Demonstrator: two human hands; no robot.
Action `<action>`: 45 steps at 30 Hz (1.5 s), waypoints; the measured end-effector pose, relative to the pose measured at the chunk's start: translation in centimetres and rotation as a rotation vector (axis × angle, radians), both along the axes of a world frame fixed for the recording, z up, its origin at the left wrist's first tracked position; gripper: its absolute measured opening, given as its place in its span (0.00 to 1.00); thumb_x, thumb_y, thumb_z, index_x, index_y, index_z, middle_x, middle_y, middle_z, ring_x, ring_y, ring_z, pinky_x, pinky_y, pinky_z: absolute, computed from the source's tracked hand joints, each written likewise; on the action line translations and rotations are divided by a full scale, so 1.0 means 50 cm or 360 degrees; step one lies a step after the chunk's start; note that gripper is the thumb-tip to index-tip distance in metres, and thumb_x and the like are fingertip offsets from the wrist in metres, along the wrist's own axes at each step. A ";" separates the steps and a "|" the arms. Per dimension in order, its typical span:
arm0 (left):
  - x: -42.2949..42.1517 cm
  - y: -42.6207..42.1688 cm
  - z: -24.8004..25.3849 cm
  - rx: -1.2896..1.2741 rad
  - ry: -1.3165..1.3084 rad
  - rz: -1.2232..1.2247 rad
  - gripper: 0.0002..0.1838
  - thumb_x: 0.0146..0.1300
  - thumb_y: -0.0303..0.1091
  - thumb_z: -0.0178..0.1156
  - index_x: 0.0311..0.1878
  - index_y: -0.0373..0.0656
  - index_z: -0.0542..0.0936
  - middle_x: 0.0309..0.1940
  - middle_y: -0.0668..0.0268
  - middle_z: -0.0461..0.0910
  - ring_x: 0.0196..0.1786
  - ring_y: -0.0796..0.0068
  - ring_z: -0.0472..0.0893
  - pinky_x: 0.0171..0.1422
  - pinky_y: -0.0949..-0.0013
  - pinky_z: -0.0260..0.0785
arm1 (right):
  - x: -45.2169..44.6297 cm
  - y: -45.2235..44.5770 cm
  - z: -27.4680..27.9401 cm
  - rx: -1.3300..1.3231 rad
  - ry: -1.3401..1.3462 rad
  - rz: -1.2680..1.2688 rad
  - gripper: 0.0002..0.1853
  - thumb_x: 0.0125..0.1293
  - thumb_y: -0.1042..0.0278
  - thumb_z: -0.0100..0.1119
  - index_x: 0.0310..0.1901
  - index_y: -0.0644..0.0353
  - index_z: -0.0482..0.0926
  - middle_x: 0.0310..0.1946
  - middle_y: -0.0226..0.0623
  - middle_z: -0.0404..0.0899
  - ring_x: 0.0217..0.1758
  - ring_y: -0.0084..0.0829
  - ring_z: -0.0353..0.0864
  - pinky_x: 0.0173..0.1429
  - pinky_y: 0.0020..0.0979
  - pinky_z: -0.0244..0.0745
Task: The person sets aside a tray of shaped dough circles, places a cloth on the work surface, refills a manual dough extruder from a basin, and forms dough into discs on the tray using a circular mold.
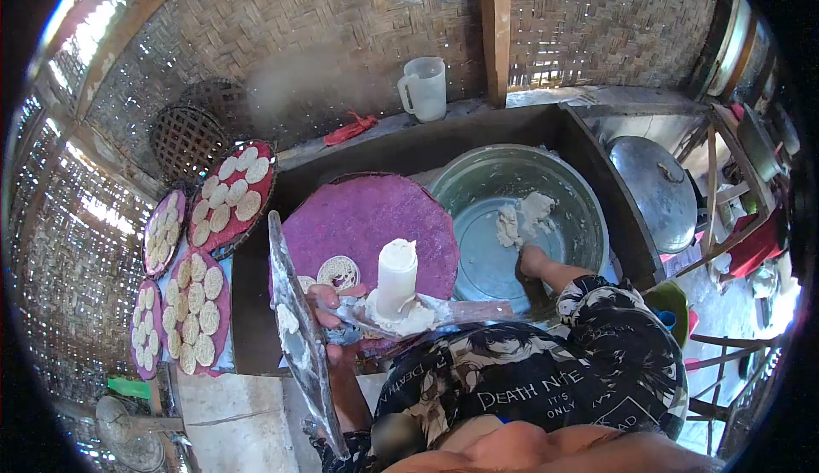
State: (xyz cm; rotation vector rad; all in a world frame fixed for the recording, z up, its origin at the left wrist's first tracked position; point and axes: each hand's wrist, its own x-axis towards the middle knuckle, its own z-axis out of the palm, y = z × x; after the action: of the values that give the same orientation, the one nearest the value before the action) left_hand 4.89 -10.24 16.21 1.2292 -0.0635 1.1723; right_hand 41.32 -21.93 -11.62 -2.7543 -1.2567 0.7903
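Observation:
My left hand (327, 304) is closed around a wooden press (465, 313) smeared with white dough. A white cylinder (396, 281) packed with dough stands upright in its middle, and a long wooden lever (300, 336) slants up beside my wrist. Under the press, a round purple mat (367, 217) carries a lacy white noodle disc (339, 272) on a small round base, with part of another beside it. My right hand (534, 261) reaches down inside a large greenish basin (452, 255), just below lumps of white dough (536, 208); its fingers are hidden.
Trays of noodle discs (194, 311) lie at the left, near woven baskets (189, 136). A dark wooden box frame (512, 127) surrounds the mat and basin. Behind stand a plastic jug (426, 89) and a red cloth (350, 129). A large lidded metal pot (653, 187) is at the right.

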 end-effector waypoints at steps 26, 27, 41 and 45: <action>0.078 0.014 -0.060 0.0741 0.0936 0.0321 0.22 0.46 0.16 0.62 0.44 0.46 0.68 0.37 0.69 0.68 0.43 0.64 0.78 0.45 0.60 0.74 | 0.110 0.012 0.064 0.0587 -0.0186 -0.0282 0.16 0.62 0.58 0.48 0.38 0.66 0.73 0.32 0.51 0.77 0.39 0.48 0.78 0.42 0.42 0.73; 0.075 0.012 -0.056 0.0745 0.0932 0.0304 0.21 0.46 0.16 0.62 0.43 0.45 0.68 0.36 0.69 0.67 0.43 0.64 0.78 0.45 0.61 0.74 | 0.103 0.019 0.045 0.0552 -0.0154 -0.0316 0.16 0.62 0.58 0.47 0.39 0.65 0.73 0.34 0.52 0.77 0.41 0.50 0.77 0.44 0.43 0.72; 0.021 -0.017 -0.014 0.0486 0.0860 0.0375 0.18 0.46 0.13 0.59 0.39 0.43 0.69 0.33 0.70 0.67 0.40 0.66 0.78 0.45 0.61 0.76 | -0.015 0.053 -0.011 0.0582 -0.0220 -0.0043 0.15 0.52 0.73 0.50 0.41 0.72 0.69 0.33 0.53 0.77 0.39 0.50 0.78 0.42 0.42 0.74; 0.025 -0.014 -0.027 0.0378 0.0772 0.0290 0.16 0.47 0.15 0.60 0.38 0.42 0.70 0.35 0.66 0.71 0.41 0.66 0.78 0.46 0.62 0.74 | -0.008 0.066 -0.065 0.0539 -0.0138 -0.0083 0.13 0.57 0.73 0.43 0.41 0.71 0.68 0.35 0.59 0.76 0.41 0.52 0.77 0.45 0.44 0.73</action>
State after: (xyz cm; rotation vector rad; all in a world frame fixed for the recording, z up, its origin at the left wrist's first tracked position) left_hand 6.14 -10.93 14.84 1.7308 0.2842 1.0104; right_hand 40.91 -18.61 -14.89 -2.5570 -1.1973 0.4116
